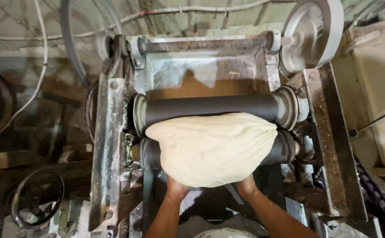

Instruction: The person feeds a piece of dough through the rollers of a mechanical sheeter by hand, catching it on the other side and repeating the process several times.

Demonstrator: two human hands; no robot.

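At the bottom edge both forearms rise into view, cut off by the frame below the elbow. The left hand (176,188) and the right hand (247,185) press up against the near underside of a big sheet of pale dough (210,147). The fingers of both hands are tucked beneath the dough's lower rim, so only the wrists and backs of the hands show; whether the fingers are spread or curled cannot be told. The dough lies directly over the fingers, touching them, and bulges toward the viewer between the two hands.

Just beyond, the dough drapes over the lower roller (285,150), hiding its middle so that only its two ends show. Its far edge meets the dark upper roller (210,108), and the part passing between the rollers is out of sight. Behind the rollers a metal chute (175,75) dusted with flour slopes back to a crossbar. At far right stands a large grey pulley wheel (313,33), partly cut off by the top edge. At lower left a dark handwheel (37,198) sits in shadow, hard to make out.
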